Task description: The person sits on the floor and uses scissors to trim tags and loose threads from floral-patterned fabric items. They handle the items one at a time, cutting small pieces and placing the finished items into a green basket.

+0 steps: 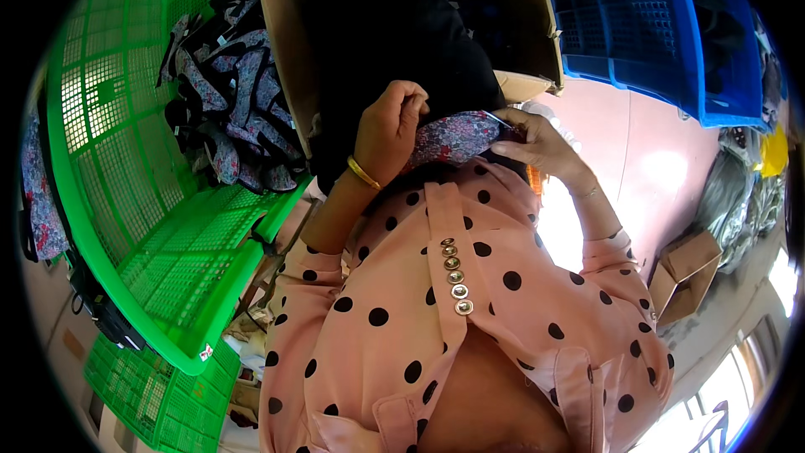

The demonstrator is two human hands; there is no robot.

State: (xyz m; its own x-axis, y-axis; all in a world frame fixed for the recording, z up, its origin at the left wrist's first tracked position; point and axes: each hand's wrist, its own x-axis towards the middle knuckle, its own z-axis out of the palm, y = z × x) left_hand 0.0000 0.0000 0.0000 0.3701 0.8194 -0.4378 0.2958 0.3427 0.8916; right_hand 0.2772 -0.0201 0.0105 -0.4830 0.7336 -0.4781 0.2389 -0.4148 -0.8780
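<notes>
Across my lap lies a padded floral fabric piece (455,137), grey-blue with red flowers and a dark edge. My right hand (537,144) grips its right end, thumb below and fingers partly hidden behind it. At the piece's left end, my left hand (391,124) is closed with its fingertips pinched together, raised a little above the fabric. Whatever those fingertips hold, if anything, is too small to make out. Dark cloth (402,50) covers the area just beyond both hands.
On the left, a large green plastic crate (126,226) contains a heap of similar floral pieces (239,92). An open cardboard box (283,42) stands ahead. At the far right is a blue crate (625,17), with clear plastic bags (729,193) and a small carton (686,273) nearer me.
</notes>
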